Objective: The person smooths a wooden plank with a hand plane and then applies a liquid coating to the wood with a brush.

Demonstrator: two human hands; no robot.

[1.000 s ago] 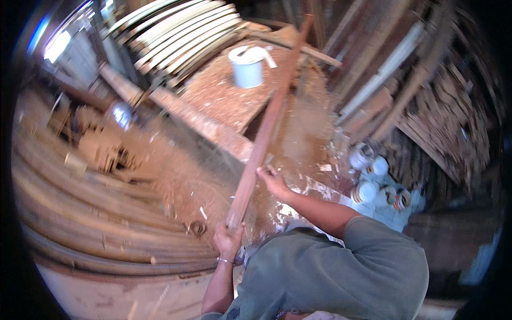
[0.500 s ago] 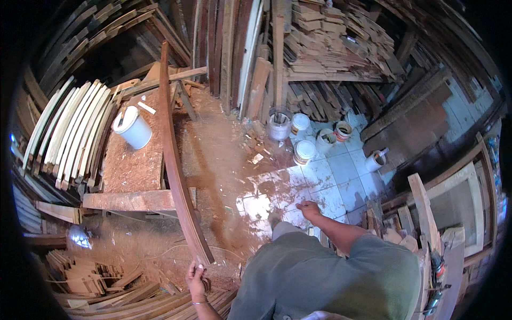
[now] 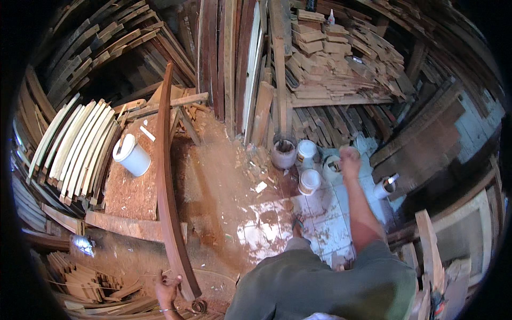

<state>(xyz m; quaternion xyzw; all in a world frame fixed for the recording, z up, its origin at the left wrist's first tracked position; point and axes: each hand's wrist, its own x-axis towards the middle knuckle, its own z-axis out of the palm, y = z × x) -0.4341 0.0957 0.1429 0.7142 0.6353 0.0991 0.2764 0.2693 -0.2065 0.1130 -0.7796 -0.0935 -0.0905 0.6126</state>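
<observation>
Left hand (image 3: 168, 290) has its thumb against the left edge of a long reddish-brown board (image 3: 166, 186), close to the near end; the other fingers are partly hidden, so how firmly they close cannot be told. Right hand (image 3: 350, 162) is blurred above the cluster of tubs, and whether it holds anything cannot be told.

Beside it stands an open white tub (image 3: 332, 169) with something dark inside, near two lidded white tubs (image 3: 309, 182) and a greyish bucket (image 3: 284, 153) with dark contents. Farther right, a white pot (image 3: 383, 189) has a white-tipped tool sticking out. A white bucket (image 3: 135, 159) sits on the sawdust-covered bench (image 3: 128, 194).

The board runs along the bench's right side, its near end jutting past the front edge. Between board and tubs lies open, dusty floor (image 3: 208, 213). The right arm reaches well forward; the left stays low.
</observation>
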